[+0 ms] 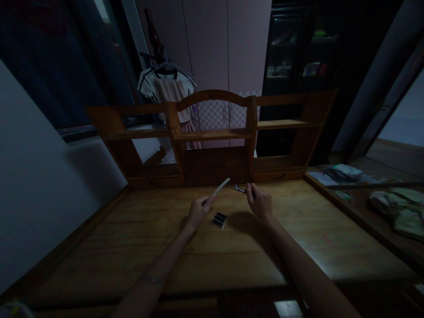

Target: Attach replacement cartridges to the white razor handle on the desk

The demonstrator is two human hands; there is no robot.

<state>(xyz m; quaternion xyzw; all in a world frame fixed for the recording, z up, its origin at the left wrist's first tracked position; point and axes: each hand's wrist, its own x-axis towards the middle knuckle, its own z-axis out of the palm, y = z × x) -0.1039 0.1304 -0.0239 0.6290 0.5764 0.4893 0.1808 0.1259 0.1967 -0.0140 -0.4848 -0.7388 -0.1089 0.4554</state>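
Observation:
My left hand (198, 213) is closed around one end of a slim, pale flat stick (221, 186), which points up and to the right. My right hand (260, 202) grips the dark handle of a small tool with a shiny metal head (240, 189). That head faces left, a short gap from the stick; its exact kind is too dim to make out. On the wooden desk (159, 229), just right of and below my left hand, lies a small pale tray with black sections (219, 219).
A wooden shelf unit (215, 134) spans the back of the desk. To the left stands a white wall (29, 176). Clothes (172, 88) hang behind the shelves. Off the right edge are a pale bag (404, 212) and plastic-wrapped items (344, 172).

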